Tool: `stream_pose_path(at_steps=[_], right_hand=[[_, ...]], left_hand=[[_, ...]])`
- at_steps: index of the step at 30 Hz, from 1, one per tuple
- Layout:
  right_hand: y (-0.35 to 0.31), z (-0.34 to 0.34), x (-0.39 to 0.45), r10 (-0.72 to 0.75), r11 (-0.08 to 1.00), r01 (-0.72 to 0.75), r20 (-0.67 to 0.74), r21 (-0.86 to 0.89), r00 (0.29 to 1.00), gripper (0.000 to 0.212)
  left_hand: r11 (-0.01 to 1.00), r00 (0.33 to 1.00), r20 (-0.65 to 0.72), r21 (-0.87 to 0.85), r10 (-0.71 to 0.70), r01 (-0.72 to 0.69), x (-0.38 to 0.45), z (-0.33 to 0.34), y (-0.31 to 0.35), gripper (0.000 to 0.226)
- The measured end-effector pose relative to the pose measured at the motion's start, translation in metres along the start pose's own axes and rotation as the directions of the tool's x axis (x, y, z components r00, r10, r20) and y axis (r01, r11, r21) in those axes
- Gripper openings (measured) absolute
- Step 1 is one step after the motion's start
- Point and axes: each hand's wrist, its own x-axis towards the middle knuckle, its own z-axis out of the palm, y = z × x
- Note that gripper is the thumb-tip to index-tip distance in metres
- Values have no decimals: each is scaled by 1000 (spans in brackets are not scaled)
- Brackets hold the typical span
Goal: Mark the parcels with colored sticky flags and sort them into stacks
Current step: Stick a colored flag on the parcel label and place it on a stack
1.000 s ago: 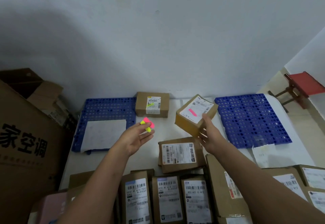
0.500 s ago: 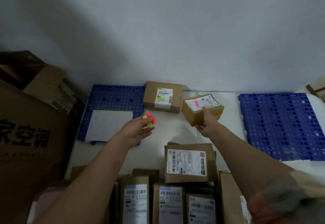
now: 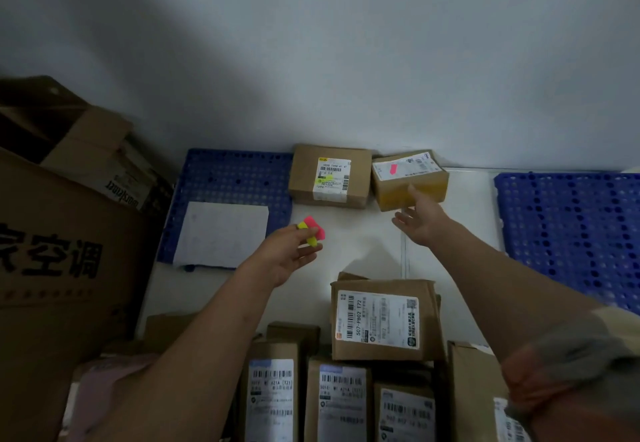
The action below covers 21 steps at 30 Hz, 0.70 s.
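Cardboard parcel (image 3: 408,183): stiff, light, best gripped by its edges; right hand (image 3: 420,221) touching it open-fingered, left hand (image 3: 287,254) pinching sticky flags (image 3: 311,230).

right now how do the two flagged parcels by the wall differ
The left parcel carries a yellow flag; the right parcel carries a pink flag. The left parcel lies untouched; the right hand touches the right parcel's front. Both are brown cardboard boxes with white labels.
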Motion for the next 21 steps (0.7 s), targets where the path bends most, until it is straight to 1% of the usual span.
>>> stream_pose_path(at_steps=[3,6,9,11,13,15,16,18,21], right_hand=[[7,-10,-5,-13,1000,13,-17,-24,1000,54],[16,-12,-22,-29,999,30,45,-22,999,40],[27,-9,-50,-71,997,72,47,-29,996,31],[36,-7,-71,-119,989,125,67,-82,991,30],[48,-7,-95,-141,965,173,167,-197,976,29],[59,-9,-120,-122,912,217,274,-350,954,26],[63,-11,-130,-111,886,236,310,-399,944,26],[70,-16,-143,-122,869,267,342,-416,932,27],[75,-26,-153,-189,873,308,319,-379,929,28]], left_hand=[[1000,1000,10,15,12,-12,-3,2,-1,7],[999,999,35,24,37,-38,-7,7,-1,12],[997,996,72,46,61,-65,-16,17,-4,19],[992,990,104,73,92,-99,-24,25,-7,21],[979,981,132,130,140,-157,-32,33,-10,22],[948,968,163,225,193,-227,-39,39,-15,23],[929,959,187,266,212,-257,-43,42,-18,22],[902,946,226,313,234,-298,-48,46,-23,19],[887,936,249,330,249,-323,-59,48,-30,19]])
